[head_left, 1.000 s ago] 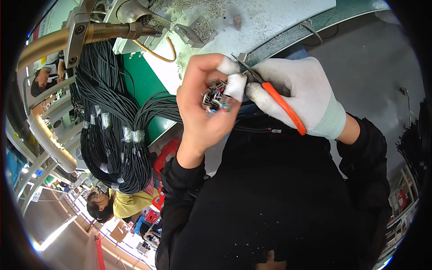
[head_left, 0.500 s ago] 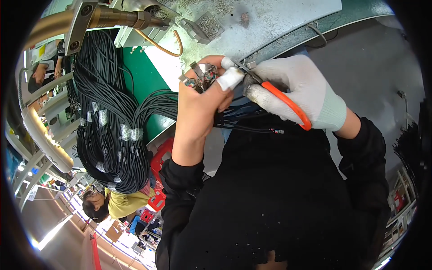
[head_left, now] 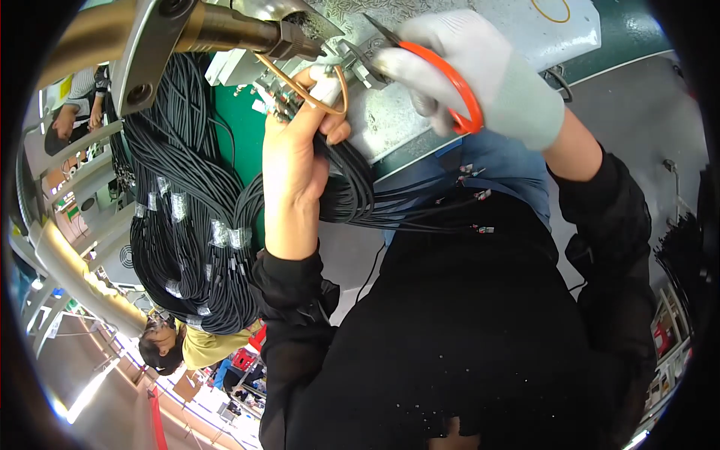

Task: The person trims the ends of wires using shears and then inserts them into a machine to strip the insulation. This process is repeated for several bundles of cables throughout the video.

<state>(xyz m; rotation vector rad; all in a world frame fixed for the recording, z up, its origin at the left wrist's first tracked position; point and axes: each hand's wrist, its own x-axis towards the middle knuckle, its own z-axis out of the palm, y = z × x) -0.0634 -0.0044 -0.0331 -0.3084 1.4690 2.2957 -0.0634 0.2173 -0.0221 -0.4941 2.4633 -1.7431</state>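
My bare left hand (head_left: pixel 292 169), with white wrapping on fingertips, is closed round a bundle of black cables (head_left: pixel 346 184). Small metal and coloured-wire ends (head_left: pixel 281 105) stick out above that hand. In a white glove, my right hand (head_left: pixel 487 67) grips pliers with orange-red handles (head_left: pixel 455 81); their dark jaws (head_left: pixel 384 30) are spread apart over the bench, near a small metal block (head_left: pixel 366 73). Several loose cables with connector ends (head_left: pixel 484 195) trail from the bundle across my lap. A thin bent copper-coloured tube (head_left: pixel 341 97) passes in front of my left fingers.
A machine with a brass-coloured cylinder (head_left: pixel 232 34) stands at the upper left. Metal scraps litter the pale bench plate (head_left: pixel 397 124). A thick bundle of black cables (head_left: pixel 176 135) hangs at the left. Two people are further off: one in a yellow top (head_left: pixel 214 346), another at the upper left.
Both hands have moved up toward the machine, the left one also to the left with the cables. The pliers have come away from the left fingers, and their jaws have spread.
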